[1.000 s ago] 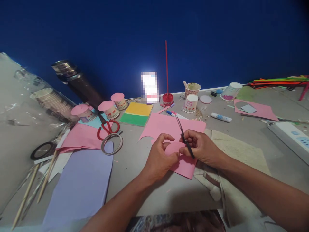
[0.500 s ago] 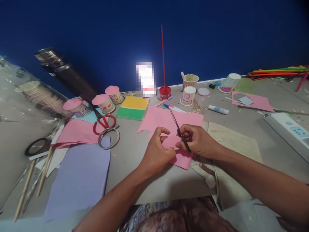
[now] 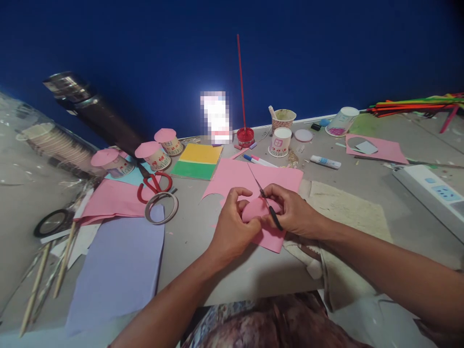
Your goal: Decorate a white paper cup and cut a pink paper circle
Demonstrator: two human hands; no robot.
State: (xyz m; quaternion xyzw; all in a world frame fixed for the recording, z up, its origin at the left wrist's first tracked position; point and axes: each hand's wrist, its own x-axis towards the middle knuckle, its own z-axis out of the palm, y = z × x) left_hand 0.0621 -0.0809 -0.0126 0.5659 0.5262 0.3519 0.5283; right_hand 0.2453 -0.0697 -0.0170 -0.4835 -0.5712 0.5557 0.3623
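Between my two hands is a round piece of pink paper, raised a little over larger pink sheets. My left hand pinches its left side, thumb in front and fingers curled behind. In my right hand are black-handled scissors, their blades pointing up and away to the left across the round piece. The right fingers also touch the right edge of that piece, and its lower rim is partly hidden by the thumbs. Under the hands lies a pink sheet with a curved bite cut from its left edge.
Red-handled scissors and a tape roll lie left, above purple paper. Behind stand several decorated paper cups, including one with a pink cone roof. A cloth, glue stick and power strip are right.
My right fingers have come onto the right side of the round pink piece, and the scissors have shifted slightly left with them. My left hand keeps its pinch. The view has turned a little.
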